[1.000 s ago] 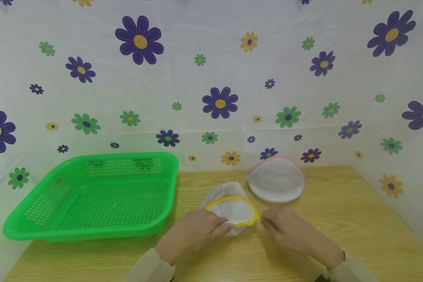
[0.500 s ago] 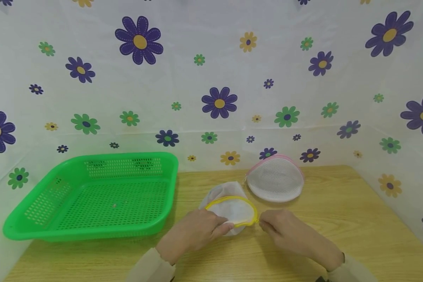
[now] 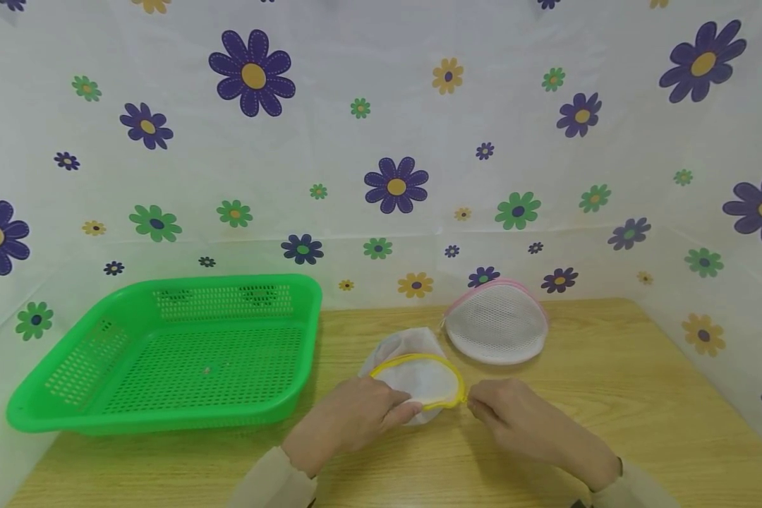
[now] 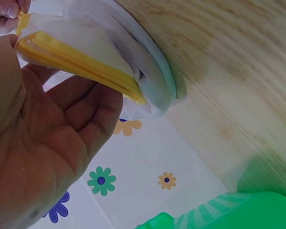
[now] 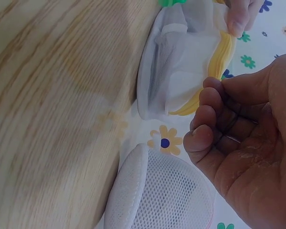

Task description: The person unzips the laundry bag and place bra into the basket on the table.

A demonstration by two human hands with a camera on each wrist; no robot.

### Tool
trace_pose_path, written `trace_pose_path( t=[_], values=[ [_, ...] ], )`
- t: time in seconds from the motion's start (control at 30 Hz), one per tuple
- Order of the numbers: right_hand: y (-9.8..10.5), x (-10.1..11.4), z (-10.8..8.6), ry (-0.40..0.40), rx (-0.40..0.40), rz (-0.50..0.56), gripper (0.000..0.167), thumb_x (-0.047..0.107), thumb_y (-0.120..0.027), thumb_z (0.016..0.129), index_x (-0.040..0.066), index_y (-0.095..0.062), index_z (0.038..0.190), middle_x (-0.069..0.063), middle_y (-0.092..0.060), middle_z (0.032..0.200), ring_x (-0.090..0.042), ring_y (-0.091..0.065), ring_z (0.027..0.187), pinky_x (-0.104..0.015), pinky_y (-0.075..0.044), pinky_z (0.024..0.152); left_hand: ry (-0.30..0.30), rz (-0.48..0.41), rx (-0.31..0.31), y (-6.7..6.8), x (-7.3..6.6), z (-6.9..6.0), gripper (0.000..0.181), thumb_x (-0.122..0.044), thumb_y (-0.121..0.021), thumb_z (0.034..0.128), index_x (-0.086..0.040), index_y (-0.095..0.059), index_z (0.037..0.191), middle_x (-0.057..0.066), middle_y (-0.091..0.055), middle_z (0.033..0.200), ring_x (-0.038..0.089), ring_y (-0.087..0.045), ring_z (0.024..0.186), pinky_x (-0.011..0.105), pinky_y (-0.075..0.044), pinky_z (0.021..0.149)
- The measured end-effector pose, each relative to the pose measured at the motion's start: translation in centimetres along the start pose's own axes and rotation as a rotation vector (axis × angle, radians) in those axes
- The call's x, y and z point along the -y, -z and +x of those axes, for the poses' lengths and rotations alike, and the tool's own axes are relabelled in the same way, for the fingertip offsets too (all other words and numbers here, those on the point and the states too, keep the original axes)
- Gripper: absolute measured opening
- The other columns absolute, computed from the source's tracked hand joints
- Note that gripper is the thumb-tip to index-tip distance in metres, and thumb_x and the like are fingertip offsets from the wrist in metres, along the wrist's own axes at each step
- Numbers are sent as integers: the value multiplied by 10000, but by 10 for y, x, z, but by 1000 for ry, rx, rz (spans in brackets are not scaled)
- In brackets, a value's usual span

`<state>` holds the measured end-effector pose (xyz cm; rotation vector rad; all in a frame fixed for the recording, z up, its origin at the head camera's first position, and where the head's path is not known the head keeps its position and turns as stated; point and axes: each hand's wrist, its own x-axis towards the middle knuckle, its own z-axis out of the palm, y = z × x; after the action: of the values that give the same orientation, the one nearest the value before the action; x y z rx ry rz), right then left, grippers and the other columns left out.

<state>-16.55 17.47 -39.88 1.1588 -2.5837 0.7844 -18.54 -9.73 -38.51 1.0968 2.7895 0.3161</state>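
A white mesh laundry bag with a yellow zipper edge stands on the table in front of me, its mouth facing up toward the head camera. My left hand grips the near left part of that rim, thumb on one side and fingers on the other; the left wrist view shows the zipper band folded along those fingers. At the rim's right end, my right hand pinches the zipper's end between thumb and curled fingers. The pull itself is hidden by the fingertips.
A green plastic basket stands to the left on the wooden table. Behind the right hand lies a second white mesh bag, trimmed with a pink zipper. A flower-print sheet encloses the back and sides.
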Motion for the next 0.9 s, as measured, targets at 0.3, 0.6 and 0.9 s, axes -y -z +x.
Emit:
trace_pose_path(
  t=[0.3, 0.6, 0.9],
  values=[
    [1, 2, 0, -15, 21, 6, 339, -2, -626, 944, 194, -472, 713, 186, -317, 673, 99, -275, 606, -121, -301, 510, -6, -3, -5, 0, -1, 0, 496, -513, -368, 1083, -210, -740, 954, -88, -662, 816, 90, -624, 795, 371, -550, 769],
    [-1, 2, -2, 1, 4, -7, 347, 2, -636, 937, 200, -470, 705, 188, -314, 665, 106, -273, 609, -109, -293, 512, 1, 8, -7, 0, -2, 1, 500, -512, -371, 1084, -207, -742, 946, -72, -699, 856, 109, -661, 838, 380, -562, 799],
    [-1, 6, -2, 9, 12, 11, 304, 1, -633, 940, 191, -512, 735, 181, -355, 671, 104, -296, 621, -111, -315, 522, -6, 13, -18, -1, -2, 1, 487, -502, -381, 1083, -201, -726, 916, -60, -689, 837, 111, -653, 823, 372, -558, 795]
  ],
)
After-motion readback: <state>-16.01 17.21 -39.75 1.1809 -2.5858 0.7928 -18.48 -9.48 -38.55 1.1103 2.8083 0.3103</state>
